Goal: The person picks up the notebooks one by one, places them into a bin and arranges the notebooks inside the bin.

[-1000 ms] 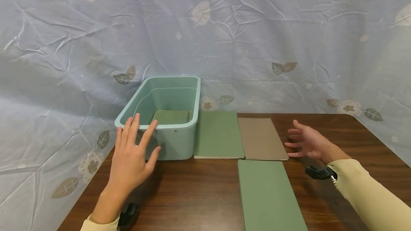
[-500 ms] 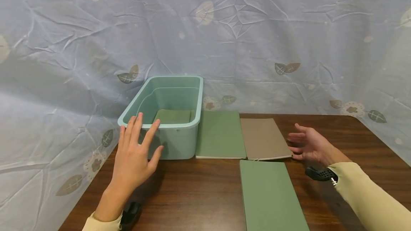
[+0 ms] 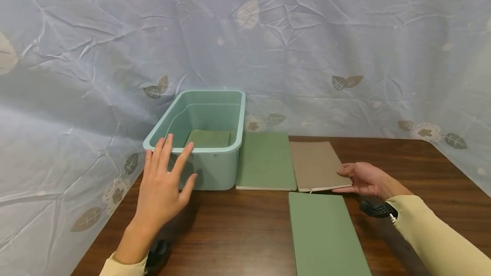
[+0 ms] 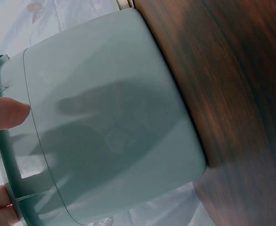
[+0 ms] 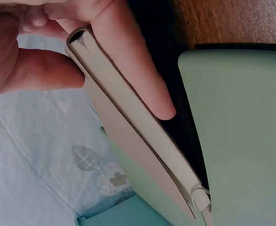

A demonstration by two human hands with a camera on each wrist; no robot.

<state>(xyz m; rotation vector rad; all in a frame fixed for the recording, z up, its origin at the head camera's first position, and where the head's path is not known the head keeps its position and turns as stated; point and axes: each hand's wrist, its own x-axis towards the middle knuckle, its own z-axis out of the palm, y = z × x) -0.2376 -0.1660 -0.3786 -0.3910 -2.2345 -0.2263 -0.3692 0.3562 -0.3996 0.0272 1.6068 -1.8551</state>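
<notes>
My right hand (image 3: 368,180) grips a brown notebook (image 3: 318,165) by its near right corner. In the right wrist view, the thumb lies on the cover and a straight finger reaches under the notebook (image 5: 139,117), whose page edges face the camera. That corner is tipped up. My left hand (image 3: 159,195), fingers spread, hovers at the near rim of a pale teal plastic bin (image 3: 218,169). From the left wrist, the thumb (image 4: 13,112) shows against the bin's wall, with other fingertips (image 4: 4,207) by its rim.
One green notebook (image 3: 266,163) lies between the bin and the brown notebook; another green book (image 3: 326,233) lies nearer me. Inside the bin is a green notebook (image 3: 209,139). A patterned curtain (image 3: 287,63) hangs behind the dark wooden table (image 3: 245,229).
My right hand has moved left onto the brown notebook's corner and taken hold of it, lifting that edge slightly. The left hand stays by the bin.
</notes>
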